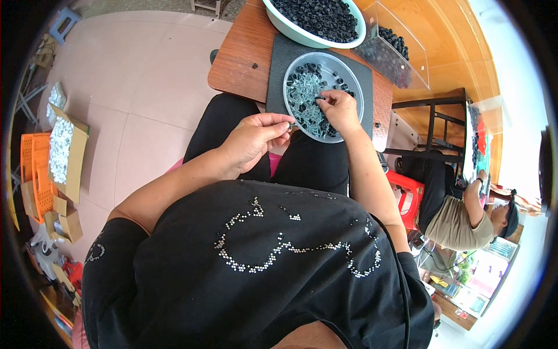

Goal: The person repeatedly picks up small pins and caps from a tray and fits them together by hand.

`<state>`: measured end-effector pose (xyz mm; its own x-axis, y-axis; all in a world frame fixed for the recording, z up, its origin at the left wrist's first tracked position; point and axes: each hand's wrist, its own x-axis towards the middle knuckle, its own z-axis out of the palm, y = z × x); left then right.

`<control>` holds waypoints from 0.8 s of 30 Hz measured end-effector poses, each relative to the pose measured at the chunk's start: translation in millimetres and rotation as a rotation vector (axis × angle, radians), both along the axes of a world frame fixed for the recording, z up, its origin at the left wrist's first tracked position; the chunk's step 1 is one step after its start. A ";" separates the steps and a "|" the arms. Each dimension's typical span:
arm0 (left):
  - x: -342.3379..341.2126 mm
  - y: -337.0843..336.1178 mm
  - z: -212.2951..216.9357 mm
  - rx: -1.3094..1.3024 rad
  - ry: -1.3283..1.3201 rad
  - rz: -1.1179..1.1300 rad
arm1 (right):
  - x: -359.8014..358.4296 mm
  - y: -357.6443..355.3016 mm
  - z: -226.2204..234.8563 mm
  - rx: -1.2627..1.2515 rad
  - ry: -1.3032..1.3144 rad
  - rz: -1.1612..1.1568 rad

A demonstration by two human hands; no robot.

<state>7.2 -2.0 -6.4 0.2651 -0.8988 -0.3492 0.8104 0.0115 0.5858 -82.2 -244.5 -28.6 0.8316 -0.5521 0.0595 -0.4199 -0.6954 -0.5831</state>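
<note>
black part [319,99] pinched between right fingers [333,94]; small piece [290,125] between left fingers [274,118], pinched.

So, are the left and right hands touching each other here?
Apart: the head view shows part of the bowl between left hand and right hand.

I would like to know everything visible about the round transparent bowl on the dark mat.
The bowl is round, wide and shallow, apparently of clear plastic. It sits upright on the dark mat, holding many thin silvery pins, heaped mostly at left, with small black pieces among and beside them. The right hand reaches inside; the left hand is by its near-left rim, contact unclear.
</note>
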 end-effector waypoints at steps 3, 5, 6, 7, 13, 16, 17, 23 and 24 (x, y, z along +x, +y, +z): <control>1.6 1.2 0.2 0.017 0.041 -0.013 | 3.1 3.9 4.7 -0.076 0.015 0.033; 1.8 1.5 1.2 0.008 0.094 -0.007 | 2.6 6.9 8.3 -0.111 0.018 0.054; 2.4 1.0 0.1 0.008 0.096 -0.004 | 1.5 8.0 9.8 -0.048 -0.002 -0.012; 3.3 0.0 -1.7 0.010 0.126 -0.005 | 0.3 9.1 11.6 0.015 -0.022 -0.078; 1.3 -0.4 -4.5 -0.020 0.195 -0.011 | -5.6 3.7 -0.6 0.025 0.022 -0.011; 0.5 -0.4 -5.6 -0.027 0.199 0.004 | -1.8 1.6 -2.7 -0.027 0.030 0.010; 0.4 -0.3 -5.9 -0.027 0.205 0.015 | 1.0 4.4 0.9 -0.049 0.078 0.017; 1.4 -0.4 -8.6 -0.038 0.217 0.014 | 0.6 14.3 13.2 -0.109 0.028 -0.005; 2.2 0.3 -8.9 -0.037 0.218 0.018 | -1.7 19.1 16.7 -0.087 -0.011 -0.058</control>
<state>9.4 -1.6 -15.3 0.2030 -0.9078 -0.3671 0.9173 0.0451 0.3956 -84.0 -225.4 -11.9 0.7974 -0.5918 0.1180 -0.4552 -0.7182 -0.5263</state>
